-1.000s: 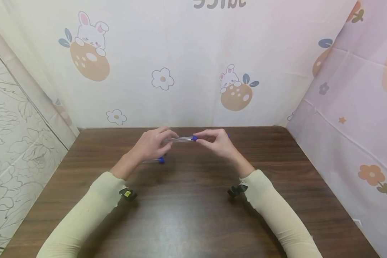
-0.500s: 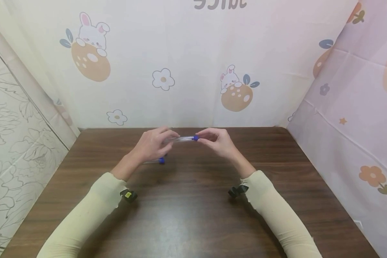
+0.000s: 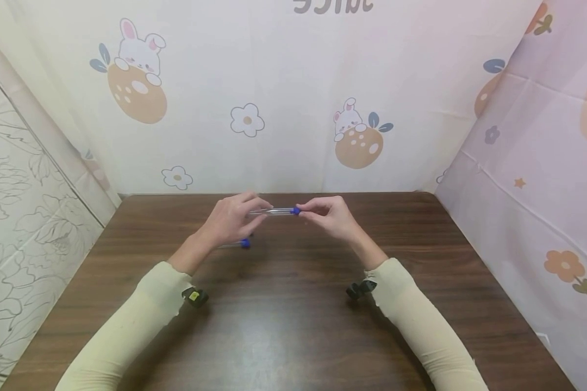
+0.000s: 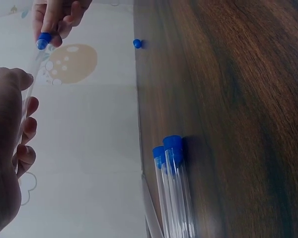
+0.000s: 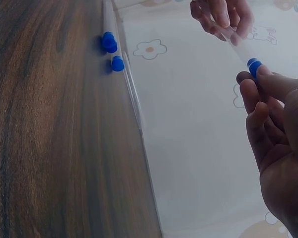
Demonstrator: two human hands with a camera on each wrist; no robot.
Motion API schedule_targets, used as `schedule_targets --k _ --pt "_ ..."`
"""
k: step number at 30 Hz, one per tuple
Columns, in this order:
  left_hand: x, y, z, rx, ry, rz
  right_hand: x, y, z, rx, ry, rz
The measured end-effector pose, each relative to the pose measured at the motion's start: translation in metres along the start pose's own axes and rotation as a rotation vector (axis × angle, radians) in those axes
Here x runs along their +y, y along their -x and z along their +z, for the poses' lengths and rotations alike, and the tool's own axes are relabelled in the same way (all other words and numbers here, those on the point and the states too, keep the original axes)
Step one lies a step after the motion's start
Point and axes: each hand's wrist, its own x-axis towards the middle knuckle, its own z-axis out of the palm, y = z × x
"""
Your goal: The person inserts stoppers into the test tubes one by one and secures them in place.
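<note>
A clear plastic test tube is held level above the back of the table, between my two hands. My left hand grips its body between thumb and fingers. On its right end is a blue cap, which the thumb and fingertips of my right hand pinch. The right wrist view shows that cap at the tube's mouth. Several blue-capped test tubes lie side by side on the table below my left hand; in the head view that hand hides most of them.
A loose blue cap rests near the table's back edge. Beside the lying tubes, a clear tube lies along that edge. A patterned curtain hangs right behind the dark wooden table.
My right fingers have shifted slightly at the cap. The loose blue cap glimpsed behind my right hand one second ago is now hidden in the head view. The left hand stays in place.
</note>
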Motion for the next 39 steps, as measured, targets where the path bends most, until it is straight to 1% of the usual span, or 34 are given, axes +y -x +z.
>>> schedule_targets --k 7,10,15,21,29,35,39 --pt "0.001 -0.002 0.001 -0.015 0.015 0.005 -0.012 0.0 0.0 -0.021 -0.024 -0.019" --pt "0.002 -0.003 0.001 -0.003 0.02 0.017 -0.009 -0.001 -0.001 -0.027 -0.016 -0.016" --pt "0.002 -0.005 0.002 0.022 0.027 0.042 0.0 -0.003 -0.002 -0.009 0.006 -0.014" --pt "0.003 -0.005 0.002 0.024 0.033 0.048 0.002 -0.006 -0.003 -0.019 0.001 -0.037" --pt "0.002 -0.005 0.003 0.022 0.017 0.05 0.001 -0.009 -0.004 -0.028 0.007 -0.063" --pt "0.002 -0.006 0.002 0.025 0.005 0.05 -0.001 -0.011 -0.005 -0.035 0.016 -0.036" --pt "0.002 -0.006 0.002 0.014 -0.004 0.044 -0.001 -0.012 -0.005 -0.039 0.018 -0.025"
